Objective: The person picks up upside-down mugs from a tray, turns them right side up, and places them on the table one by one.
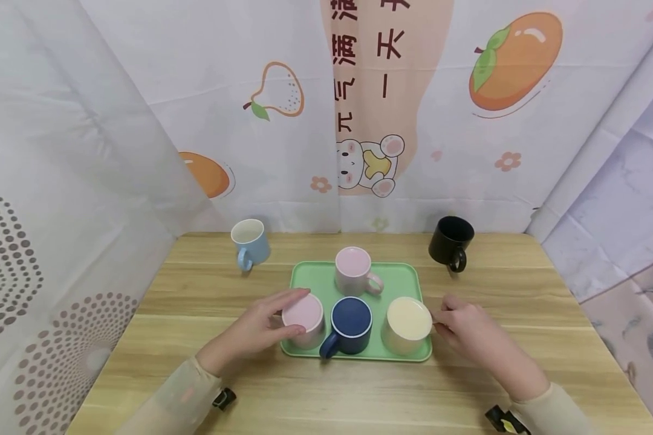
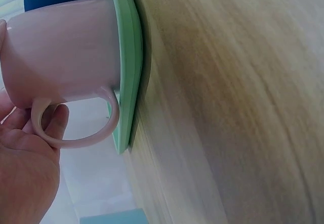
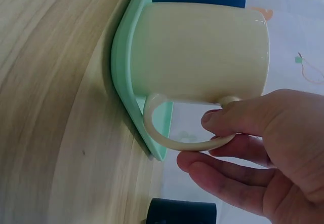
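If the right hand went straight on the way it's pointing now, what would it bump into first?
Most likely the side of the cream mug, whose handle the right hand pinches; the exact gap is hard to judge. Beyond it stands the navy mug.

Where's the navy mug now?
In the head view, the navy mug sits on the tray, near side, between a pink mug at left and the cream mug at right.

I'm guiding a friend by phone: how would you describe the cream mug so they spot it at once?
On the wooden table lies a green tray. In the tray's near right corner, as the head view shows it, stands the cream mug, its handle pinched by the right hand. Its colour sets it apart from the two pink mugs and the blue mug there.
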